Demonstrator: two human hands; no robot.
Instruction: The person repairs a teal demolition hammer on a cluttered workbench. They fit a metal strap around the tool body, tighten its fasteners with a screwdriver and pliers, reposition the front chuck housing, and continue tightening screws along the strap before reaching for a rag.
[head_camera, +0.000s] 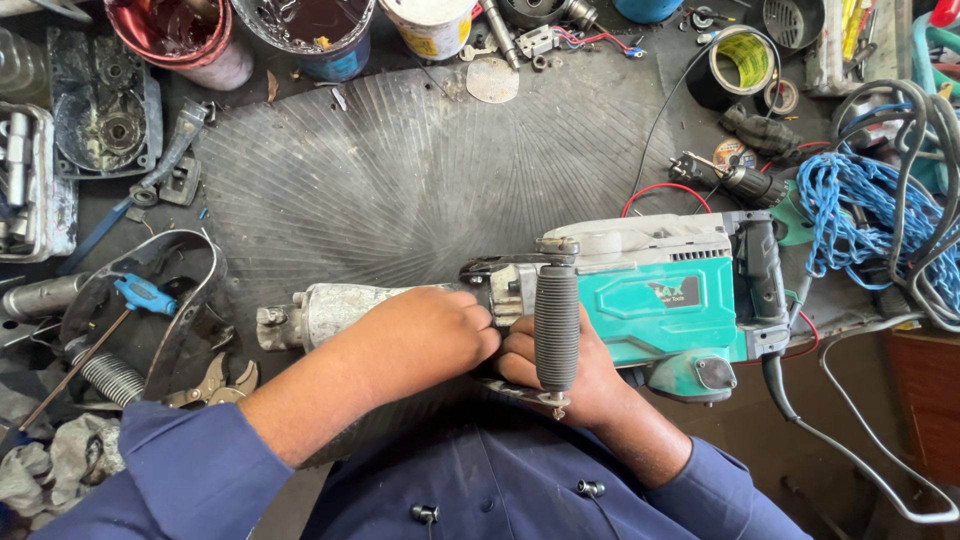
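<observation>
A teal and grey demolition hammer (640, 300) lies on its side across the counter (420, 180), at about 4 o'clock from the middle of the view, its grey metal nose (320, 312) pointing toward 9 o'clock and its black rear handle (762, 270) toward 3 o'clock. The left hand (420, 340) lies over the barrel just behind the nose, its grip curled together around the metal where the barrel meets the collar. The right hand (570, 375) sits under the tool at 6 o'clock, beneath the ribbed black side handle (556, 328); its grip looks wrapped on the collar behind that handle, though the handle hides most of the fingers, so the exact hold is hard to make out. Both forearms come up from blue sleeves (190, 470) at the lower edge. A black power cord (800, 410) runs out of the rear handle toward 5 o'clock. At 3 o'clock lies a tangle of blue rope (860, 215) and grey cable. A roll of yellow tape (745, 58) sits at 1 o'clock, and pots of dark liquid (310, 25) stand at 12 o'clock. At 9 o'clock a blue-handled tool (145, 293) rests on a curved metal band, with a steel spring (105, 375) just below it.
</observation>
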